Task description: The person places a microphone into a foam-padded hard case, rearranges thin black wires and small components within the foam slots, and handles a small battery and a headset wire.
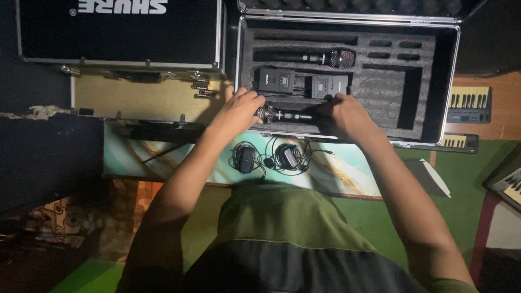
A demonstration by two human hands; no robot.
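Observation:
My left hand [240, 110] and my right hand [341, 115] both grip a black handheld microphone [283, 115] that lies across the near slot of an open foam-lined case [445, 81]. The left hand is at its mesh head, the right hand at its tail end. A second microphone [310, 57] rests in the far slot. Two small black transmitter packs [277, 80] [329, 86] sit between the two microphones.
Two coiled black lavalier cables with clips [245, 159] [287, 157] lie on the marbled tabletop [141, 157] in front of the case. A second closed black case [119, 30] stands at the left. Small keyboards [470, 103] lie at the right on a wooden surface and green floor.

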